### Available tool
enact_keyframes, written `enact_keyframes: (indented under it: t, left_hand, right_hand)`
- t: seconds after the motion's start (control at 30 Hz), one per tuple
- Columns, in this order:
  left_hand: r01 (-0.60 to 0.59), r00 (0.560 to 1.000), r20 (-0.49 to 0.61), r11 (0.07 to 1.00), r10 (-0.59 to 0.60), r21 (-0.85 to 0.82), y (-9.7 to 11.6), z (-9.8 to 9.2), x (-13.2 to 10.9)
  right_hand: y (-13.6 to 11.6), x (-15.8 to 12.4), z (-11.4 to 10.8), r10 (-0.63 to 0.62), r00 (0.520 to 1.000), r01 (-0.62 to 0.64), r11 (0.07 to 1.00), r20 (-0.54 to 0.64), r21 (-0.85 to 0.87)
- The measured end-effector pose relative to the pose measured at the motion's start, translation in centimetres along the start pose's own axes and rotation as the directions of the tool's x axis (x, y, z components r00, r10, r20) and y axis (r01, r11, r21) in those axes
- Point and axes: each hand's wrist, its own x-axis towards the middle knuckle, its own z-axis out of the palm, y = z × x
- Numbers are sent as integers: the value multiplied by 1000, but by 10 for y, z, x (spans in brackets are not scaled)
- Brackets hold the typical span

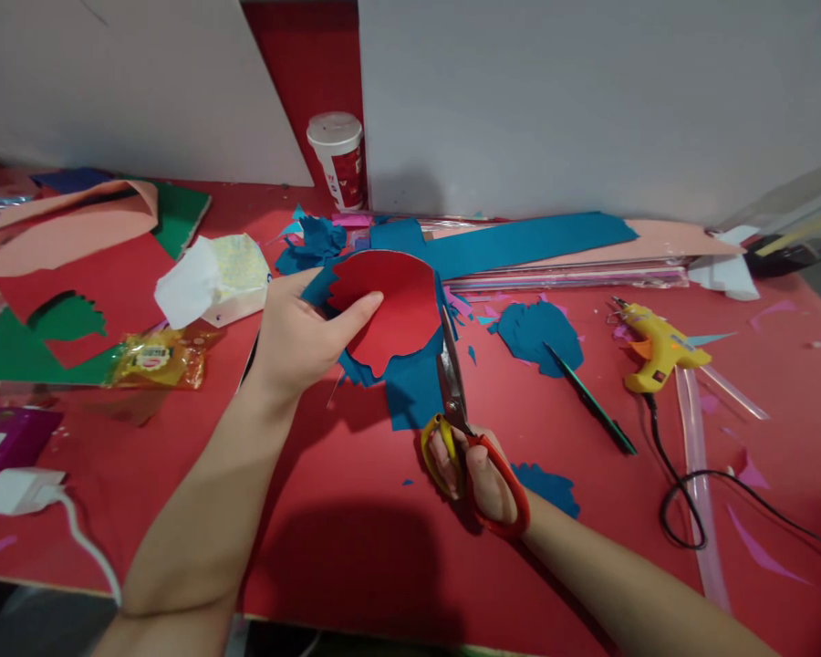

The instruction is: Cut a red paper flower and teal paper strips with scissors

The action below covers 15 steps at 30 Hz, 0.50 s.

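Red worktop [616, 493]: scraps [763, 550], glue gun [657, 347] lay toward right edge | white boards [588, 100] stood along back | left hand [301, 338] pinched red paper [397, 310] above middle | right hand [489, 474] gripped scissors [452, 392]

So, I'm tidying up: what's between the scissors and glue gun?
Head view: paper scraps, blue cutouts and a green pen lie between scissors and glue gun.

A rounded, wavy-edged red sheet [403, 315] overlaps blue paper [318, 286]. Right of the red sheet, scissors [453, 406] with red and yellow handles point forward along its edge.
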Motion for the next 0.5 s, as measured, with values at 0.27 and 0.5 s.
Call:
enact_keyframes:
  t: [0.27, 0.5]
  left_hand:
    - [10, 995, -99, 1000, -11, -10, -9, -2, 3]
    - [17, 990, -142, 997, -28, -75, -19, 1, 5]
  right_hand:
    - [12, 6, 4, 72, 995, -87, 964, 66, 251]
    - [10, 10, 0, 142, 984, -170, 932, 109, 320]
